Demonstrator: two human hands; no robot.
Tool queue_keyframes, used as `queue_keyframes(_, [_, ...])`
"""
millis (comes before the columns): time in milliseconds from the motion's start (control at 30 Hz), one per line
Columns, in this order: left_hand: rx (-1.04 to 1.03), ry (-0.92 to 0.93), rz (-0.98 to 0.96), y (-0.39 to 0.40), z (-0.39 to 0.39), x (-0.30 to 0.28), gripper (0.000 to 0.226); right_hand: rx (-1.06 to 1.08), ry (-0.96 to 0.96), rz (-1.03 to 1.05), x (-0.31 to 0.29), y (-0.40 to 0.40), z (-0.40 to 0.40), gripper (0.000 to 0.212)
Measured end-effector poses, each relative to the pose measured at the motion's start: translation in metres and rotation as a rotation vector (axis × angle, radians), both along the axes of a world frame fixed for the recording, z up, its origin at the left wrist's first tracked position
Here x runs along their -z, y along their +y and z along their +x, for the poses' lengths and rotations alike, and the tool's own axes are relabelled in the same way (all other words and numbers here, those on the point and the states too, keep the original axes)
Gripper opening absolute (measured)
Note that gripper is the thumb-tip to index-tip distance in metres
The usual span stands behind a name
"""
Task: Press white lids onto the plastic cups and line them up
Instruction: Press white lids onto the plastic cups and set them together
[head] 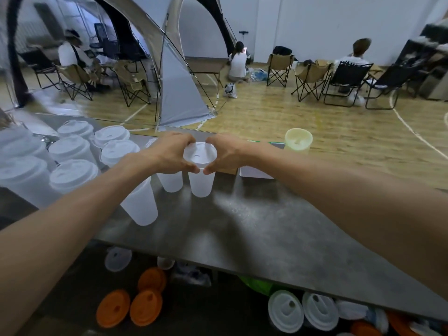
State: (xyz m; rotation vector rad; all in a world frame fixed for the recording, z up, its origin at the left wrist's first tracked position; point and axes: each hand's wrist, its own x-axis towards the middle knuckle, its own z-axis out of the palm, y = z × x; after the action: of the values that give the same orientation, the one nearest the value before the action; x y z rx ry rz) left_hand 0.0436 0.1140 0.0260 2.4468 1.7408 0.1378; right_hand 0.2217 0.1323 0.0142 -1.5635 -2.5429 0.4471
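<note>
While the lid is being pushed down, this is how things stand:

Cup in hand: a frosted plastic cup (201, 183) is stood on the grey table (278, 226), near the far edge.
Lid: a white lid (200, 154) is set on top of that cup. Whether it is snapped on all the way cannot be told.
Left hand: the left hand (169, 154) is curled round the left side of the lid rim, with the thumb under the rim.
Right hand: the right hand (228, 154) is curled round the right side in the same way.
Done: a bunch of lidded cups (72, 149) is stood together at the left of the table, in rough rows.
Left to do: two bare cups (169, 181) (141, 204) are seen just left of the held one. No lids can be seen on them, though their tops are hidden by the arm.
Spare lids: white lids (303, 314) and orange lids (135, 309) are lying below the table.
Judged: most of the job looks done.
</note>
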Motion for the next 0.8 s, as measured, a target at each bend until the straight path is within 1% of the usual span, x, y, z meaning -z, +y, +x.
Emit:
queue_keyframes(167, [0.096, -0.089, -0.087, -0.012, 0.040, -0.003, 0.075, 0.071, -0.064, 0.002, -0.009, -0.030, 0.045, 0.059])
queue_keyframes(267, [0.198, -0.108, -0.122, -0.020, 0.080, -0.007, 0.076, 0.137, -0.060, 0.008, -0.015, -0.053, 0.088, 0.062])
queue_keyframes(433, [0.350, -0.149, -0.172, -0.035, 0.155, -0.011, 0.075, 0.301, -0.068, -0.033, -0.020, -0.089, 0.164, 0.076])
queue_keyframes(467, [0.379, -0.152, -0.168, -0.039, 0.170, -0.011, 0.076, 0.318, -0.056, -0.046, -0.020, -0.096, 0.178, 0.074])
queue_keyframes(567, [0.446, -0.184, -0.169, -0.050, 0.208, -0.010, 0.073, 0.345, 0.021, -0.040, -0.020, -0.118, 0.216, 0.052])
queue_keyframes(600, [0.465, -0.195, -0.164, -0.053, 0.219, -0.010, 0.070, 0.374, 0.023, -0.038, -0.019, -0.124, 0.227, 0.053])
queue_keyframes(700, [0.511, -0.228, -0.157, -0.059, 0.246, -0.006, 0.062, 0.491, -0.002, -0.023, -0.014, -0.138, 0.251, 0.072])
queue_keyframes(800, [0.530, -0.254, -0.145, -0.060, 0.263, 0.000, 0.063, 0.560, -0.036, 0.003, -0.009, -0.146, 0.265, 0.078])
